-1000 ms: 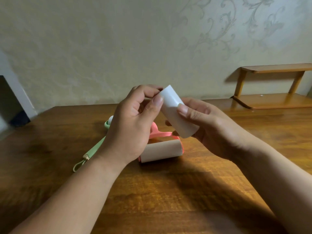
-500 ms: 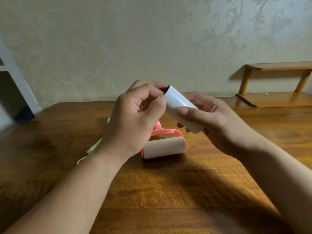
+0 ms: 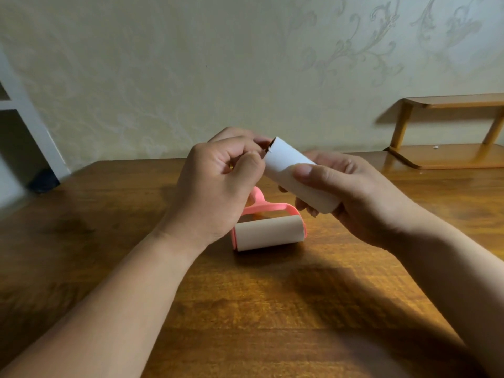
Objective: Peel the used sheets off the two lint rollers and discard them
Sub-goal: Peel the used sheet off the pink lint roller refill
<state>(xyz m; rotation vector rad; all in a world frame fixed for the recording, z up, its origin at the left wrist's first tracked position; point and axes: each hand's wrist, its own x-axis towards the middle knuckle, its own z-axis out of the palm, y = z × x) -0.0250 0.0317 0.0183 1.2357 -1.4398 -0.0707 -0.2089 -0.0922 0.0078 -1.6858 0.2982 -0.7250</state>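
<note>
My right hand (image 3: 351, 192) grips a white lint roll (image 3: 289, 170) held tilted above the table, its upper end pointing up and left. At that end my left hand (image 3: 218, 186) has thumb and fingers curled, pinching the edge of the roll's outer sheet. Below the hands a pink lint roller (image 3: 270, 231) lies on the wooden table (image 3: 272, 309), its pale roll facing me and its handle running away under my left hand. The green roller frame is hidden behind my left hand.
A low wooden shelf (image 3: 447, 156) stands on the table's far right against the patterned wall. A white door frame (image 3: 32, 121) is at the far left.
Both hands and the white roll have shifted slightly right and up in view. My left thumb moved from the roll's side to its upper end. The green handle has gone out of sight.
</note>
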